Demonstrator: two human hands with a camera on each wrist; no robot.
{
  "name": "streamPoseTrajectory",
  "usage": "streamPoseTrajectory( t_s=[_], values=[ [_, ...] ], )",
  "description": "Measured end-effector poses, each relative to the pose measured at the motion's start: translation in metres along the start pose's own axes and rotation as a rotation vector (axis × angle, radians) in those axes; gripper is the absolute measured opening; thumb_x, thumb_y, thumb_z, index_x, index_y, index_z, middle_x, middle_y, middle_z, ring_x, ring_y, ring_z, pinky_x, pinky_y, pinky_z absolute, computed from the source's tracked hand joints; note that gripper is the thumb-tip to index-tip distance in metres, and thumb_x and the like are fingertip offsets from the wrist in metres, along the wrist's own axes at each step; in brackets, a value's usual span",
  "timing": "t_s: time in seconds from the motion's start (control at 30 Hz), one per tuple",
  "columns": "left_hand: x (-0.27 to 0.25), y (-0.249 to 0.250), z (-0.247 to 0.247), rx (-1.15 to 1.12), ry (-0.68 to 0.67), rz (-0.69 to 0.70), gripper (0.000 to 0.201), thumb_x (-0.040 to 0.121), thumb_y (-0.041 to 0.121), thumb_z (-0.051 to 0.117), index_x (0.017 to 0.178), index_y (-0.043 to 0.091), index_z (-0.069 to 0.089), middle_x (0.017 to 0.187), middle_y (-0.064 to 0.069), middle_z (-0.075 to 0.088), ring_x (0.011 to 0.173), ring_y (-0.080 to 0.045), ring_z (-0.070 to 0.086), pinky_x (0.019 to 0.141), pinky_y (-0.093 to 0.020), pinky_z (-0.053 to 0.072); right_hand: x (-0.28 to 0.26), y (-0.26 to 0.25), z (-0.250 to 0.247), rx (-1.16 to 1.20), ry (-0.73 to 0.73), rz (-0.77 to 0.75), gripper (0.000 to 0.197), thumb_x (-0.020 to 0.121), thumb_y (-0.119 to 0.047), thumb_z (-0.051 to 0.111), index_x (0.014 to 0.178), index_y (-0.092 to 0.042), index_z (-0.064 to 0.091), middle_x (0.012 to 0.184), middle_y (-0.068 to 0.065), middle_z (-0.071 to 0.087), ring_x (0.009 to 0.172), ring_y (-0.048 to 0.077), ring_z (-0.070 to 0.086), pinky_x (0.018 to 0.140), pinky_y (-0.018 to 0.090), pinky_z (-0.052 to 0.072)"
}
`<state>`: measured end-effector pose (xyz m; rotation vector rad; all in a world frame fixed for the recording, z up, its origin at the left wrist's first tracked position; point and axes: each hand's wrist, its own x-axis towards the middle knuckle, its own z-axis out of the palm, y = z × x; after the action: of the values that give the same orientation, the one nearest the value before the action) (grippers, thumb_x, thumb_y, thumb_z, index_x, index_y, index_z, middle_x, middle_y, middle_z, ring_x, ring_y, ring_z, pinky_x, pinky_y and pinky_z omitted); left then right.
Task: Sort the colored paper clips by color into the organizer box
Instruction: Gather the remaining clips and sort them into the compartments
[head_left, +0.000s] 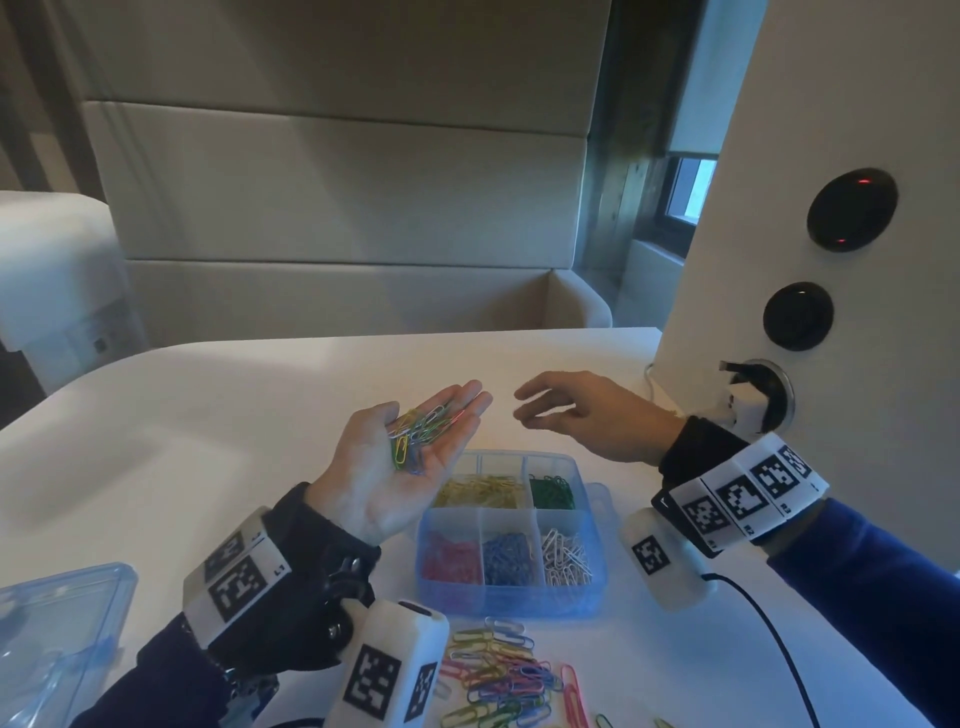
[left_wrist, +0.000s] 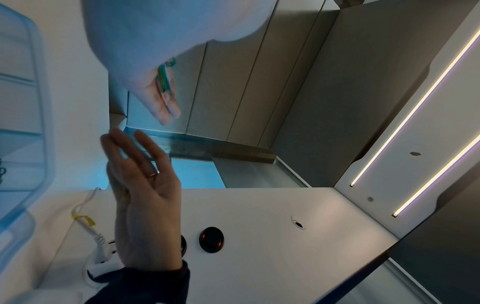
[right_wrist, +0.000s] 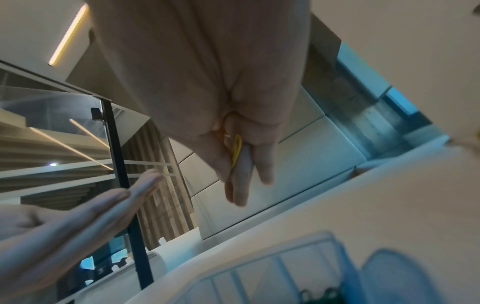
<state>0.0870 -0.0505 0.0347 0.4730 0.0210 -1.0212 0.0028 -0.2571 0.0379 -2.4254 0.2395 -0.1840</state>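
Note:
My left hand is palm up above the table and carries a heap of mixed paper clips on straight fingers; the clips also show in the left wrist view. My right hand hovers just right of it, above the organizer box. A yellow paper clip is pinched between its fingers. The blue box holds yellow clips, green clips, red clips, blue clips and white clips, each colour in its own compartment. A loose pile of clips lies in front of the box.
The box's clear blue lid lies at the near left. A white panel with round black sockets stands at the right, with a white plug in it. A black cable runs from my right wrist. A padded bench lies beyond the table.

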Motion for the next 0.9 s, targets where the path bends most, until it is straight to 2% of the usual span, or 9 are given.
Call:
streamPoseTrajectory(
  t_s=[0.1, 0.2, 0.3, 0.37, 0.47, 0.57, 0.67, 0.77, 0.9],
  values=[
    [0.002, -0.005, -0.001, 0.019, 0.022, 0.008, 0.056, 0.106, 0.030, 0.021, 0.127, -0.013, 0.051, 0.119, -0.027, 0.065, 0.112, -0.040, 0.060, 0.072, -0.052, 0.055, 0.007, -0.008, 0.010, 0.243, -0.004, -0.009, 0.035, 0.100, -0.003, 0.044, 0.134, -0.010, 0.047, 0.130, 0.009, 0.060, 0.116, 0.013, 0.057, 0.085, 0.006, 0.045],
    [0.004, -0.010, -0.003, 0.031, 0.054, -0.010, 0.056, 0.106, 0.030, 0.021, 0.126, -0.012, 0.052, 0.116, -0.027, 0.066, 0.110, -0.040, 0.060, 0.065, -0.049, 0.059, 0.012, -0.016, 0.020, 0.447, -0.121, 0.018, 0.044, 0.103, -0.007, 0.037, 0.145, -0.018, 0.035, 0.146, 0.006, 0.045, 0.135, 0.016, 0.040, 0.101, 0.019, 0.036],
    [0.005, -0.014, -0.005, 0.045, 0.071, -0.004, 0.056, 0.106, 0.030, 0.021, 0.126, -0.012, 0.052, 0.116, -0.027, 0.066, 0.112, -0.040, 0.060, 0.082, -0.044, 0.058, 0.016, -0.019, 0.022, 0.535, -0.072, 0.023, 0.041, 0.104, -0.020, 0.039, 0.144, -0.025, 0.037, 0.147, 0.004, 0.043, 0.137, 0.016, 0.036, 0.110, 0.030, 0.028],
    [0.006, -0.015, -0.006, 0.055, 0.077, 0.000, 0.057, 0.106, 0.030, 0.021, 0.127, -0.013, 0.051, 0.119, -0.028, 0.065, 0.115, -0.041, 0.058, 0.093, -0.044, 0.051, 0.014, -0.021, 0.019, 0.452, -0.002, -0.013, 0.035, 0.103, -0.024, 0.042, 0.138, -0.023, 0.047, 0.141, 0.002, 0.049, 0.130, 0.012, 0.043, 0.107, 0.029, 0.032],
    [0.005, -0.018, -0.006, 0.069, 0.083, -0.014, 0.057, 0.106, 0.031, 0.023, 0.127, -0.014, 0.050, 0.120, -0.030, 0.063, 0.117, -0.042, 0.057, 0.098, -0.044, 0.045, 0.005, -0.022, 0.014, 0.156, 0.075, -0.126, 0.024, 0.099, -0.019, 0.050, 0.120, -0.019, 0.063, 0.128, 0.000, 0.057, 0.109, 0.004, 0.056, 0.094, 0.026, 0.044],
    [0.004, -0.022, -0.006, 0.072, 0.099, -0.037, 0.057, 0.105, 0.034, 0.028, 0.125, -0.014, 0.051, 0.125, -0.032, 0.058, 0.118, -0.039, 0.057, 0.100, -0.046, 0.045, -0.008, -0.025, 0.016, -0.047, 0.119, -0.261, 0.017, 0.093, -0.027, 0.061, 0.108, -0.028, 0.069, 0.122, -0.004, 0.054, 0.112, 0.006, 0.055, 0.093, 0.031, 0.051],
    [0.001, -0.025, -0.005, 0.056, 0.083, -0.075, 0.060, 0.104, 0.037, 0.031, 0.123, -0.017, 0.048, 0.125, -0.036, 0.056, 0.122, -0.037, 0.055, 0.100, -0.049, 0.047, -0.017, -0.026, 0.021, -0.166, 0.117, -0.389, 0.014, 0.088, -0.029, 0.069, 0.101, -0.031, 0.073, 0.118, -0.004, 0.053, 0.105, 0.006, 0.053, 0.086, 0.028, 0.050],
    [-0.001, -0.026, -0.003, 0.064, 0.091, -0.096, 0.065, 0.104, 0.039, 0.029, 0.123, -0.020, 0.048, 0.122, -0.039, 0.056, 0.122, -0.039, 0.053, 0.108, -0.040, 0.039, -0.019, -0.026, 0.026, -0.187, 0.148, -0.466, 0.010, 0.081, -0.029, 0.076, 0.090, -0.026, 0.077, 0.112, -0.003, 0.053, 0.096, 0.006, 0.053, 0.084, 0.025, 0.047],
    [-0.007, -0.031, 0.004, 0.069, 0.113, -0.122, 0.065, 0.104, 0.039, 0.030, 0.106, -0.022, 0.053, 0.106, -0.042, 0.061, 0.111, -0.039, 0.057, 0.107, -0.031, 0.038, -0.020, -0.027, 0.029, -0.200, 0.169, -0.527, 0.003, 0.079, -0.022, 0.076, 0.081, -0.019, 0.077, 0.107, 0.000, 0.055, 0.094, 0.009, 0.053, 0.082, 0.026, 0.047]
  ],
)
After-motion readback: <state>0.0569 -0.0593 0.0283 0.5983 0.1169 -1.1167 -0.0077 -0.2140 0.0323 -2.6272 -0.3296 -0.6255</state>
